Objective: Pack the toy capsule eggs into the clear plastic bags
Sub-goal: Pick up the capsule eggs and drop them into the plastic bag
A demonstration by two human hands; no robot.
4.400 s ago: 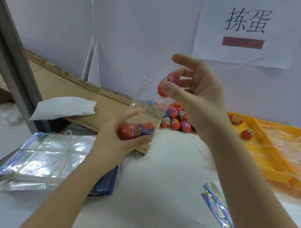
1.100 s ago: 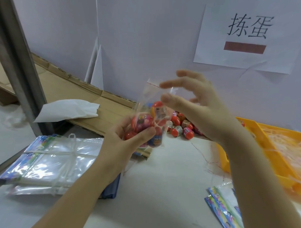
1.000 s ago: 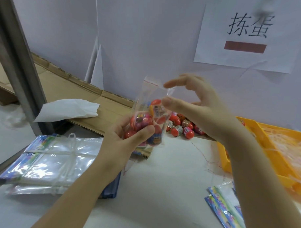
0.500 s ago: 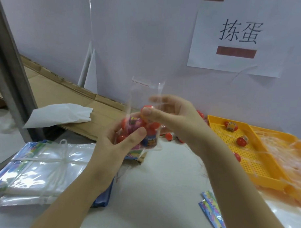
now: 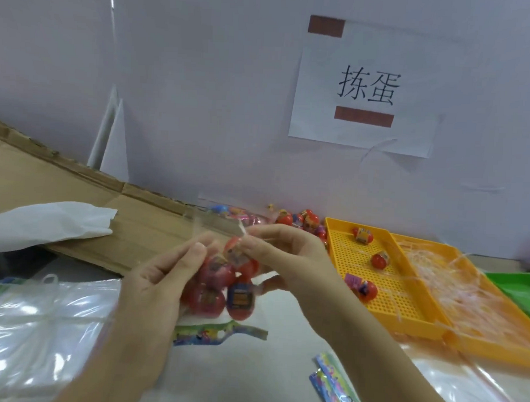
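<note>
Both hands have come down lower than a moment ago, and the mouth of the clear bag [image 5: 219, 227], upright then, now leans toward the counter's far edge. The left hand [image 5: 162, 275] grips the bag from its left side, thumb on the front. The right hand [image 5: 285, 258] pinches the bag's top between thumb and fingers. Several red capsule eggs [image 5: 212, 298] sit inside the bag, held just above the counter [image 5: 252, 365] near its middle. Loose eggs [image 5: 299, 220] lie at the far edge, and three more lie in the yellow tray [image 5: 404, 309] toward the right edge. A stack of empty bags [image 5: 43, 328] lies at the left edge.
</note>
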